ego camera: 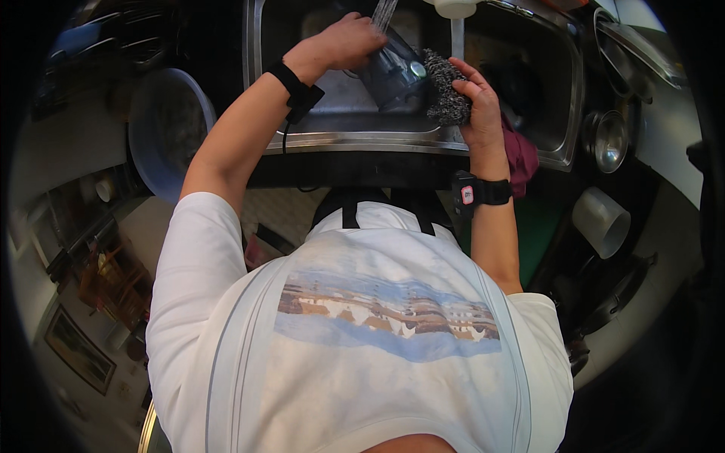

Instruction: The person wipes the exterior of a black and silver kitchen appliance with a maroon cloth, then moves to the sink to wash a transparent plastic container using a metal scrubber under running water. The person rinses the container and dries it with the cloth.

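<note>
Over the left basin of a stainless steel sink (362,141), my left hand (354,42) is closed around one end of a clear, dark-tinted plastic container (396,76). A stream of water (385,14) falls at that hand and the container. To the right, my right hand (478,96) holds a grey mesh scouring pad (447,90) near the container's side; whether the two touch, I cannot tell. Behind my right wrist a dark red cloth (520,153) hangs over the sink's front rim.
A large translucent tub (170,130) stands left of the sink. On the right are stacked metal bowls (610,141), a translucent plastic container (601,222) and a dark pan (614,294). A white faucet part (455,8) is above the sink's divider.
</note>
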`<state>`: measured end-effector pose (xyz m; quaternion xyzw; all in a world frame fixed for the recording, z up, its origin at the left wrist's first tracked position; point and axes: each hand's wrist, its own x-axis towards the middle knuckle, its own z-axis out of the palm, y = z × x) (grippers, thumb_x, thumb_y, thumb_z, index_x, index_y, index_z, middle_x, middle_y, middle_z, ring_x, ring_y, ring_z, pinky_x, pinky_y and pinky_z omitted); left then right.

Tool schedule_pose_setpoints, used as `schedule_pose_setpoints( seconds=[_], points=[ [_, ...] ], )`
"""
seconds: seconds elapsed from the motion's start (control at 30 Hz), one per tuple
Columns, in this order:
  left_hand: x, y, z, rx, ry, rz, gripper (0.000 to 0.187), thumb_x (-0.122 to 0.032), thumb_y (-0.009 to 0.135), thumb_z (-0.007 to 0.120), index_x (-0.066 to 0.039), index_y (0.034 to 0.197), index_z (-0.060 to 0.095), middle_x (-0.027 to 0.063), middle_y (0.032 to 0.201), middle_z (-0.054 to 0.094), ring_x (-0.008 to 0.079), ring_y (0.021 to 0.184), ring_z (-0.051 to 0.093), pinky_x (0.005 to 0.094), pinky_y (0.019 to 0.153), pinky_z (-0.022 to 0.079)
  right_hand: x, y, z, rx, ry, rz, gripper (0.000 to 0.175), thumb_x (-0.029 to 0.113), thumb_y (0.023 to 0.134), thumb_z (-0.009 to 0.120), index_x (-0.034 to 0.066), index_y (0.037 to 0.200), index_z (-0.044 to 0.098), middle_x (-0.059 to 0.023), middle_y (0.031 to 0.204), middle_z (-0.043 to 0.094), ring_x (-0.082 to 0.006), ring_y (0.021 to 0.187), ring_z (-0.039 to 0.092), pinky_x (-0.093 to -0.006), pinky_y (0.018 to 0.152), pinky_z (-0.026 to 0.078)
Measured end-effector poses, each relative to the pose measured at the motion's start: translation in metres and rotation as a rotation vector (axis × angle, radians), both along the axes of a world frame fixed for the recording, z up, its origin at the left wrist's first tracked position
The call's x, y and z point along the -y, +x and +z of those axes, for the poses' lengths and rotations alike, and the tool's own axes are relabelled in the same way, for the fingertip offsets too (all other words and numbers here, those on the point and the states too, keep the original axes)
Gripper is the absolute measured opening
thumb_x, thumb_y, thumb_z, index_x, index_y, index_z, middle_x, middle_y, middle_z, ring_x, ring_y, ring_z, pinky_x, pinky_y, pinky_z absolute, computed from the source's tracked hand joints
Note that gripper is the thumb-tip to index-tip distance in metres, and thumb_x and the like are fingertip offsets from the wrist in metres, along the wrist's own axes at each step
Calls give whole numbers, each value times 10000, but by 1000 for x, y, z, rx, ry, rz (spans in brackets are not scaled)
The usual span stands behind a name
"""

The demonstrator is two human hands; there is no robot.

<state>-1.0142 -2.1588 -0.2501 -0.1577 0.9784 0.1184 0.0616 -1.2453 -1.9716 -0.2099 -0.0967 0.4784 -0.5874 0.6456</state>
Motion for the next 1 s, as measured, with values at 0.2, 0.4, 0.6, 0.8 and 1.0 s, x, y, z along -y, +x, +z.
schedule_pose_setpoints(
  seconds=[0.2,0.4,0.6,0.8,1.0],
  points=[
    [27,13,-21,-402,489,509,365,-347,995,639,-33,1180,623,148,992,676,270,895,663,393,757,518,-4,-11,4,66,-74,-86,413,-23,892,546,-24,1299,613,-116,1112,698,-179,937,687,-294,840,567],
    [-14,17,-38,-620,1275,904,360,-283,1038,576,-27,1288,611,10,954,640,94,800,580,251,688,490,43,43,-42,244,32,-103,379,3,923,545,-43,1293,615,-133,1121,697,-211,933,693,-343,846,571],
    [-78,15,-65,-564,856,863,390,-61,923,662,23,1296,586,123,1156,675,230,1092,635,339,943,503,79,65,-100,408,25,-235,249,147,941,724,12,1147,688,-69,1035,726,-221,903,703,-372,847,581],
    [-94,24,-78,-586,939,1042,263,-98,926,683,29,1147,618,106,1057,697,198,1009,660,343,880,523,94,73,-108,-126,223,321,416,195,902,763,-46,1226,660,-116,1048,738,-214,882,708,-327,797,561],
    [-91,28,-54,-207,637,896,348,-318,897,713,1,1013,633,233,1006,696,456,1015,633,504,899,483,115,64,-97,-149,122,364,275,209,918,735,-29,1051,698,-99,927,728,-214,833,716,-351,748,580]
  ],
)
